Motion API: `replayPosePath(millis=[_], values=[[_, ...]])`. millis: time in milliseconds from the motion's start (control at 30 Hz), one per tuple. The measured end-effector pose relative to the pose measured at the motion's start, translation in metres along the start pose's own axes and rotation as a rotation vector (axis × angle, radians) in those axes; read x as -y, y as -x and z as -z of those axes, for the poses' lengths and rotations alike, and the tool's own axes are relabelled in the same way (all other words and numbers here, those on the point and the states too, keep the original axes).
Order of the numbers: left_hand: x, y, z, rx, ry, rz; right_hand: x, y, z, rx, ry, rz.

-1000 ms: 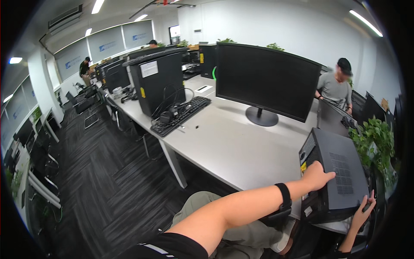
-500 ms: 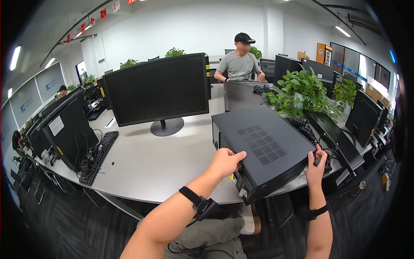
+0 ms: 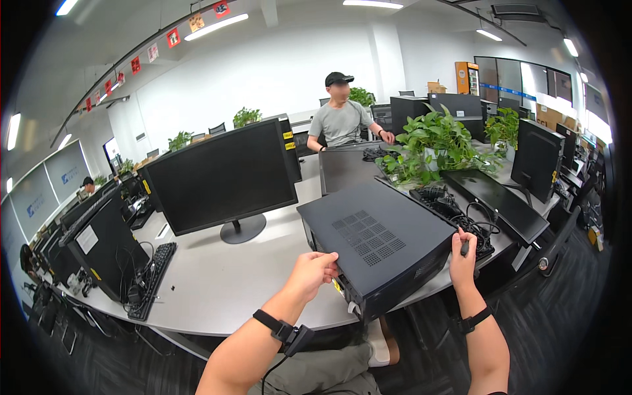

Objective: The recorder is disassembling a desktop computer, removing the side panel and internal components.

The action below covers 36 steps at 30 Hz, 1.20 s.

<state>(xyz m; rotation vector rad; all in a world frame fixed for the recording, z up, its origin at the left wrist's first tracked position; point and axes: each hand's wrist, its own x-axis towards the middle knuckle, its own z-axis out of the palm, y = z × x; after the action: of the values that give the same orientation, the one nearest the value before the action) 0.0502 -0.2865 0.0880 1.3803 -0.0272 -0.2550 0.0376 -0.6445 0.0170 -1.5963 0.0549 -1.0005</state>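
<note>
On the near edge of the grey desk (image 3: 217,289) lies a black computer case (image 3: 378,247) on its side. Left hand (image 3: 315,270) grips its near left corner; right hand (image 3: 463,255) clasps its right edge. Left of it stands a black monitor (image 3: 220,174).

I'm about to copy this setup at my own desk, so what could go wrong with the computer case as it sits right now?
1. The black computer case lies flat with its near corner past the desk edge; held only by the left hand and right hand, it might tip toward the lap.
2. The tangle of cables sits right against its far side and could snag.
3. The flat monitor lying beside it could get knocked.
</note>
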Motion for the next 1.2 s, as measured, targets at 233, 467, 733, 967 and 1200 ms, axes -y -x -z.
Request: replayPosePath(millis=[233,467,733,967,1200], values=[[0.004,-0.002,0.005,0.058,0.081,0.027,0.009,0.005,0.004,0.078,-0.01,-0.001],[0.015,-0.005,0.007,0.1,0.196,-0.004,-0.006,0.001,0.01,0.102,0.024,0.049],[0.02,-0.01,0.012,0.159,0.264,-0.021,-0.003,-0.001,0.011,0.115,0.217,0.018],[0.014,-0.008,0.011,0.136,0.216,-0.044,0.006,0.002,0.012,0.069,0.295,0.022],[0.0,-0.019,0.031,0.085,0.105,0.025,0.004,-0.018,0.003,0.043,-0.025,-0.03]])
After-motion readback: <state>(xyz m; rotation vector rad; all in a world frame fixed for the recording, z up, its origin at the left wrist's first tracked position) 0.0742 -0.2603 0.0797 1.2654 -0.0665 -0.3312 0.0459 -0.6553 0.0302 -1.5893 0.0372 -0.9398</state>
